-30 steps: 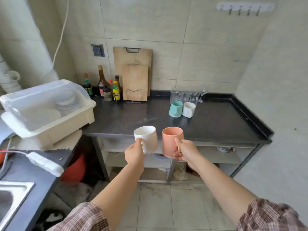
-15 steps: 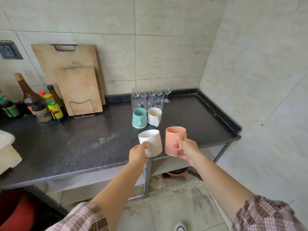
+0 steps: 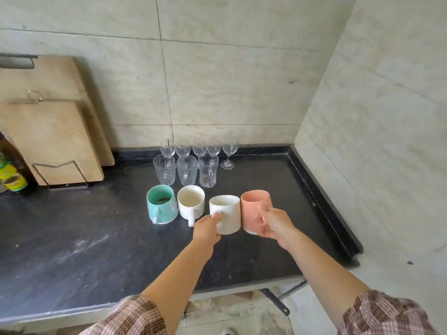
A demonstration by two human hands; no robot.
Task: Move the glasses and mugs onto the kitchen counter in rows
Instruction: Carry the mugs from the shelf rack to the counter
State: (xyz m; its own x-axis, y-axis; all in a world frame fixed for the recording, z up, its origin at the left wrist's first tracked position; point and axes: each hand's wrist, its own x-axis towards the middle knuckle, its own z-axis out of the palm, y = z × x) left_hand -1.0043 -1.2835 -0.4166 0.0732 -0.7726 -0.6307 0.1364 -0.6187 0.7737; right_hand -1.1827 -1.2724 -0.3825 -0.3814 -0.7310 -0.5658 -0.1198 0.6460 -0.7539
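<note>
My left hand [image 3: 206, 228] grips a white mug [image 3: 227, 213] by its handle side. My right hand [image 3: 272, 223] grips a pink mug [image 3: 254, 209] beside it. Both mugs are low over the black counter [image 3: 96, 238], side by side and touching; whether they rest on it I cannot tell. To their left stand a teal mug [image 3: 161, 204] and another white mug [image 3: 191, 205], forming one line. Behind them are three clear tumblers [image 3: 186, 170], and behind those a row of several wine glasses [image 3: 199, 147] along the wall.
Two wooden cutting boards [image 3: 50, 141] lean on the wall at the left, with a yellow-green jar [image 3: 12, 176] at the far left edge. A raised black lip [image 3: 324, 199] borders the counter on the right by the tiled side wall.
I have stepped closer to the counter. Both hands carried the white and pink mugs forward and down, from in front of the counter edge to beside the teal and white mugs.
</note>
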